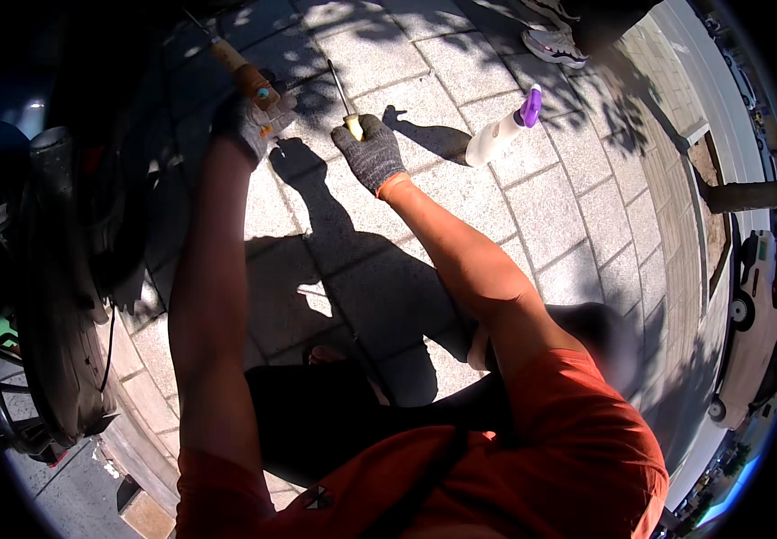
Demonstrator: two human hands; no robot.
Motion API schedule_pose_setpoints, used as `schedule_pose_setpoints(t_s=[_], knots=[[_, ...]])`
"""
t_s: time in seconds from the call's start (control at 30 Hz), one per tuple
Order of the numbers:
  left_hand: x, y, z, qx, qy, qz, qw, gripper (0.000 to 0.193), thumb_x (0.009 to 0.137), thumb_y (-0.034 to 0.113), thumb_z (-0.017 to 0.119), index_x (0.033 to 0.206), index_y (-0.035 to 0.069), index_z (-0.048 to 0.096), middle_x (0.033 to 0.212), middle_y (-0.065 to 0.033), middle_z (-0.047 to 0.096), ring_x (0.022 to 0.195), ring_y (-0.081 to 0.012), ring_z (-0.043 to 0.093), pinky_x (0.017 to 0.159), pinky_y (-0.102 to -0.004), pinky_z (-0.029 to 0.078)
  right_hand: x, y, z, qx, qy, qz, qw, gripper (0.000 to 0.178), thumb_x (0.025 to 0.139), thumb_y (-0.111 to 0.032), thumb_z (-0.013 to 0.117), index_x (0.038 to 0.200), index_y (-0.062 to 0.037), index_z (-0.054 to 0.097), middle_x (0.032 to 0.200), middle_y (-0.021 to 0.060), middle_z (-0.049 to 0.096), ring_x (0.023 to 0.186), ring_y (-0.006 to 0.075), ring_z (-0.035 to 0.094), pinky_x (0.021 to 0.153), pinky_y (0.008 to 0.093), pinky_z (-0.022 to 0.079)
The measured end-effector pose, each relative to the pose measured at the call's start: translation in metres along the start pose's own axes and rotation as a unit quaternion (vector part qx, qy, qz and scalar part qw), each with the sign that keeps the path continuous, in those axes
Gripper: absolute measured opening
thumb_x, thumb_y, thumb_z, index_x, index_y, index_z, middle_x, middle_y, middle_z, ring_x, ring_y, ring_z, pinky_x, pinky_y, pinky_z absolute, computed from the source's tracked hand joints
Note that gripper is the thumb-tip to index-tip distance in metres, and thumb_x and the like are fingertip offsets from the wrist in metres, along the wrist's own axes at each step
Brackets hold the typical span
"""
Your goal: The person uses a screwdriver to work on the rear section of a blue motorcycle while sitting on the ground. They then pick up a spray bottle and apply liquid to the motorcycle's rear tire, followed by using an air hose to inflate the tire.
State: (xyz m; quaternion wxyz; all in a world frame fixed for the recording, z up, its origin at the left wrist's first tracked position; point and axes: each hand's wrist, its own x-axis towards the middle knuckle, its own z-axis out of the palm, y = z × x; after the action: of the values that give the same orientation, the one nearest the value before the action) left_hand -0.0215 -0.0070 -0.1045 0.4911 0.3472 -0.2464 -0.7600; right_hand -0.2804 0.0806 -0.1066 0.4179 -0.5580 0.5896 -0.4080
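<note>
"On the paving (541,211), what is held by the right hand (370,154)?"

"A screwdriver (353,125) is gripped there. Its yellow handle is enclosed by grey-gloved fingers, and its thin shaft is pointed away from the body."

"Is its tip rested on the ground?"

"That cannot be told from this angle."

"And the left hand (239,128)?"

"It is clamped on an orange-brown tool (243,75), from which a thin shaft is extended forward. This hand is gloved as well, but it is partly darkened by shade, so the placing of each finger cannot be made out. The two hands are kept apart, with each tool held separately."

"What is placed nearby?"

"A pale spray bottle (494,141) with a purple head is stood to the right of the right hand, clear of it. Farther off, another person's shoe (557,47) is seen."

"And at the edges?"

"A pale vehicle (750,337) is shown at the far right, below a tree trunk (752,194)."
</note>
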Motion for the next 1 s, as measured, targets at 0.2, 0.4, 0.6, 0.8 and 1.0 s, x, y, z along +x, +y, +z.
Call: schedule_pose_setpoints(t_s=[0.2, 0.4, 0.6, 0.8, 1.0], knots=[[0.033, -0.048, 0.086, 0.242, 0.221, -0.093, 0.940, 0.032, 0.100, 0.027, 0.065, 0.129, 0.014, 0.062, 0.116, -0.0064, 0.067, 0.089, -0.0289, 0.070, 0.083, -0.0479, 0.058, 0.007, 0.104, -0.066, -0.228, -0.029, 0.109, 0.967, 0.048, 0.089, -0.047, 0.065, 0.111, -0.0047, 0.069, 0.109, 0.0241, 0.072, 0.107, 0.0409, 0.068, 0.093, 0.0464, 0.052], [0.096, -0.122, 0.112, 0.414, 0.184, -0.044, 0.890, 0.025, 0.093, 0.022, 0.072, 0.111, 0.006, 0.073, 0.093, -0.0048, 0.074, 0.070, -0.0194, 0.070, 0.059, -0.0343, 0.055, -0.017, 0.172, -0.132, -0.311, -0.152, 0.197, 0.917, 0.050, 0.087, -0.049, 0.063, 0.115, -0.0086, 0.068, 0.113, 0.0228, 0.071, 0.109, 0.0417, 0.066, 0.092, 0.0472, 0.052], [0.192, -0.198, 0.108, 0.574, 0.074, 0.111, 0.808, 0.029, 0.089, 0.032, 0.070, 0.101, 0.006, 0.078, 0.096, -0.0180, 0.076, 0.087, -0.0261, 0.073, 0.082, -0.0357, 0.055, -0.026, 0.182, -0.144, -0.261, -0.174, 0.157, 0.936, 0.056, 0.086, -0.053, 0.061, 0.131, -0.0190, 0.066, 0.111, 0.0160, 0.074, 0.104, 0.0367, 0.070, 0.092, 0.0457, 0.054], [0.265, -0.225, 0.115, 0.662, 0.075, 0.125, 0.735, 0.034, 0.088, 0.033, 0.073, 0.109, 0.007, 0.077, 0.108, -0.0144, 0.076, 0.101, -0.0288, 0.071, 0.091, -0.0374, 0.053, -0.019, 0.171, -0.153, -0.197, -0.151, 0.201, 0.948, 0.051, 0.086, -0.054, 0.063, 0.124, -0.0202, 0.069, 0.103, 0.0123, 0.076, 0.097, 0.0346, 0.072, 0.088, 0.0451, 0.056], [0.294, -0.239, 0.145, 0.785, 0.099, 0.034, 0.610, 0.046, 0.087, 0.045, 0.068, 0.117, 0.011, 0.075, 0.116, -0.0175, 0.073, 0.111, -0.0350, 0.069, 0.097, -0.0410, 0.052, -0.013, 0.174, -0.157, -0.187, -0.159, 0.203, 0.948, 0.044, 0.087, -0.051, 0.061, 0.119, -0.0216, 0.071, 0.101, 0.0129, 0.076, 0.094, 0.0349, 0.073, 0.085, 0.0462, 0.056]])
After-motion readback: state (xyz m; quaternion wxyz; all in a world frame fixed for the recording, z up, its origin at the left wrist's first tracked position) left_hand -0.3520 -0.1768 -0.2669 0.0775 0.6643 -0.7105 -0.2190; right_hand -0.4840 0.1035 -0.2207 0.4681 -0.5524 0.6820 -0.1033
